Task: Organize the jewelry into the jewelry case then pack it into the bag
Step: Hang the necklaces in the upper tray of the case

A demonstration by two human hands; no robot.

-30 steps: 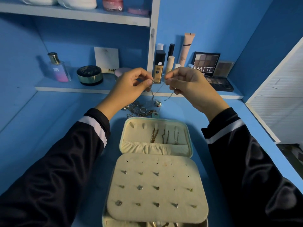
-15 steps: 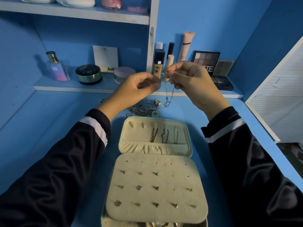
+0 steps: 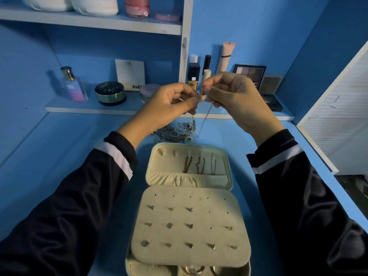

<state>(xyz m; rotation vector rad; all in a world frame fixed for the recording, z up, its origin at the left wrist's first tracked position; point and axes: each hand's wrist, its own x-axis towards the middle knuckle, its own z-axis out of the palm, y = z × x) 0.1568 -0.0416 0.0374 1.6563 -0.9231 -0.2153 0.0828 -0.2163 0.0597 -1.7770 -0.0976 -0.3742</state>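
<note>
A cream jewelry case [image 3: 157, 177] lies open on the blue desk. Its lid holds three hanging chains [image 3: 200, 165]; its earring panel [image 3: 191, 226] carries several studs. Above and behind the case, my left hand [image 3: 169, 105] and my right hand [image 3: 233, 92] are raised close together, each pinching an end of a thin silver necklace [image 3: 207, 114] that dangles between them. A tangled pile of jewelry [image 3: 175, 132] lies on the desk just behind the case, under the hands. No bag is in view.
A low shelf [image 3: 89, 109] behind holds a perfume bottle [image 3: 72, 84], a round tin [image 3: 110, 93], a card, cosmetic tubes [image 3: 226, 55] and eyeshadow palettes [image 3: 250, 73]. An upper shelf carries bowls and jars. A white slatted panel [image 3: 342, 116] stands at the right.
Both hands have come closer together and shifted slightly, still holding the necklace; the chain now hangs in a narrower loop beneath them.
</note>
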